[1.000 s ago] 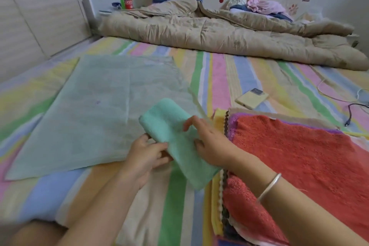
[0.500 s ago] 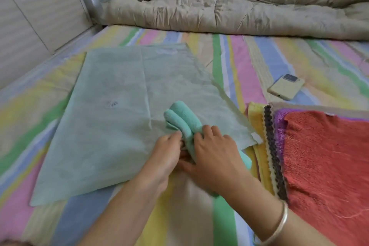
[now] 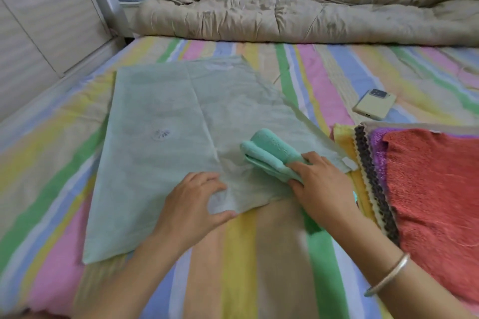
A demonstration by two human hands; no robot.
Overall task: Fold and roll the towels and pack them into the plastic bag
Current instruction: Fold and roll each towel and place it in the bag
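Bedsheet (image 3: 241,267) in pastel stripes covers the bed, and a pale green plastic bag (image 3: 166,122) lies flat on it, left of centre. The left hand (image 3: 193,206) rests on the bag's near edge with its fingers spread and its thumb at the edge; whether it pinches the film cannot be told. The right hand (image 3: 321,186) lies over the near end of a mint-green rolled towel (image 3: 269,154), fingers curled around it. The towel's far end sits on the bag's near right part. Just right of that hand lies a stack of flat towels (image 3: 430,184), the top one coral red, with purple, dark and yellow edges showing beneath it on the left. A silver bangle (image 3: 388,276) circles the right wrist. Farther off on the right, a cream phone (image 3: 374,103) lies on the sheet. A beige quilt (image 3: 298,15) is bunched across the far side.
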